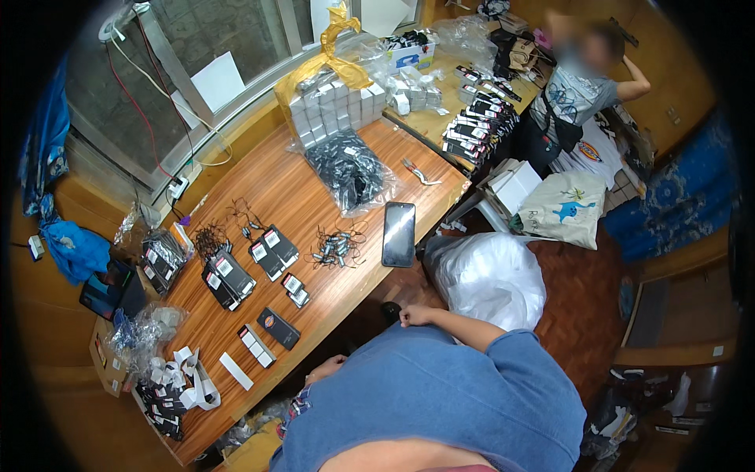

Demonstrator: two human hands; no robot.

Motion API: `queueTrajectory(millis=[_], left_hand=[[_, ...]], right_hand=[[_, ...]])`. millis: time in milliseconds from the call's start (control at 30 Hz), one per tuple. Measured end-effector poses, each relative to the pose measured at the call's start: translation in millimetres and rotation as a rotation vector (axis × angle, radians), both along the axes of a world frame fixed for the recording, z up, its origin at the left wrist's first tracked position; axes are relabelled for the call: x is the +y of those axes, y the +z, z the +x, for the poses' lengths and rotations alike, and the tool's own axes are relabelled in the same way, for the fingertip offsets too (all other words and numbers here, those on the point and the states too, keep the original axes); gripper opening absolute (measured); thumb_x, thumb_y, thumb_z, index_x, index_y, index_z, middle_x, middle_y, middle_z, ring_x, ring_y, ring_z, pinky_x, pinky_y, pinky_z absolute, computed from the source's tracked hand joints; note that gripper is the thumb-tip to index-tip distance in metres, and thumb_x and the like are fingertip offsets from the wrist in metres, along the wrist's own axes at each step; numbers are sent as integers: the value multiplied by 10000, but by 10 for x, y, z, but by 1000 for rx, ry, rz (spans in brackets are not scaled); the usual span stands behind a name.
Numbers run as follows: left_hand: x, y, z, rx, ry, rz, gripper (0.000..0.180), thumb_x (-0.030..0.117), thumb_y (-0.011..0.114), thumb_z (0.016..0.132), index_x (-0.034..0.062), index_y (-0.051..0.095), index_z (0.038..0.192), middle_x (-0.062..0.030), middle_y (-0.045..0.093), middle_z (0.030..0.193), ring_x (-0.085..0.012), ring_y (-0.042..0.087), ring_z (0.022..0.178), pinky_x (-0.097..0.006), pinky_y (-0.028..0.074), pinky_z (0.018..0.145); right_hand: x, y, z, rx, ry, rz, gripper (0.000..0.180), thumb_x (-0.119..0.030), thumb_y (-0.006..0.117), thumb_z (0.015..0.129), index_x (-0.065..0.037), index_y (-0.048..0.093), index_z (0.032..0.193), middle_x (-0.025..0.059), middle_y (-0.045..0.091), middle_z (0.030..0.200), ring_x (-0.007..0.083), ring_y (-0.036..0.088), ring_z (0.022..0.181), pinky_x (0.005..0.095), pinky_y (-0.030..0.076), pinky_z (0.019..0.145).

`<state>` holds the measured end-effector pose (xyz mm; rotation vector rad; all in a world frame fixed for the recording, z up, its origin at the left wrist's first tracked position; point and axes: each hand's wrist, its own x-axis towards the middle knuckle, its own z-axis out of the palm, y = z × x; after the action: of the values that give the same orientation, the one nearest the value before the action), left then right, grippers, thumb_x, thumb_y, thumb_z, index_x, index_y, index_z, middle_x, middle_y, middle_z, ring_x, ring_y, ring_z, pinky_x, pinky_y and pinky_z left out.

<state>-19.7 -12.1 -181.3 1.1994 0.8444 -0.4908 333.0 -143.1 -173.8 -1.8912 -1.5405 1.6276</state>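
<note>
My right hand is closed, held over my lap just off the table's near edge; anything inside its curled fingers is hidden. Lower and to the left, my left hand rests by the same edge, its visible fingers lying fairly flat with nothing seen in them. Closest to it on the table are a dark card and a row of small white-labelled pieces. A smartphone lies at the right edge. Mid-table sit a heap of small metal pieces with black cords, black cards and two small labelled pieces.
Stacked small grey boxes and a clear bag of black items stand at the back, with pliers nearby. White strips lie at left. A large white plastic bag sits right of the table. Another person is beyond.
</note>
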Motion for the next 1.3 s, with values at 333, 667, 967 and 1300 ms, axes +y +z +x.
queueTrajectory(millis=[333, 667, 967, 1300], left_hand=[[-93, -472, -31, -86, 211, 86, 180, 128, 657, 786, 56, 539, 902, -2, 509, 770, -117, 470, 768, -255, 395, 700], [-207, -138, 208, 27, 169, 4, 295, 144, 614, 811, 25, 509, 1059, -77, 565, 966, -179, 523, 935, -286, 403, 847], [-515, -314, 749, 7, -24, 91, 337, 156, 582, 832, 22, 479, 1123, -90, 552, 1033, -197, 514, 971, -296, 393, 869], [-594, -266, 671, 0, -114, 138, 384, 169, 546, 855, 18, 447, 1194, -103, 538, 1107, -216, 505, 1010, -307, 382, 893]], right_hand=[[212, -389, -302, 43, -219, 2, 153, -176, 600, 756, -29, 559, 761, 117, 594, 742, 239, 562, 740, 377, 431, 661], [354, -738, -483, -296, 575, -109, 298, -192, 593, 680, -84, 679, 944, 142, 651, 964, 300, 616, 892, 402, 479, 752], [40, -1010, -932, -243, 530, -237, 361, -261, 582, 745, -103, 634, 1064, 131, 605, 1096, 300, 556, 1040, 405, 424, 866], [-71, -1342, -1234, -265, 433, -221, 407, -294, 551, 806, -109, 570, 1168, 127, 562, 1182, 322, 488, 1138, 440, 364, 943]])
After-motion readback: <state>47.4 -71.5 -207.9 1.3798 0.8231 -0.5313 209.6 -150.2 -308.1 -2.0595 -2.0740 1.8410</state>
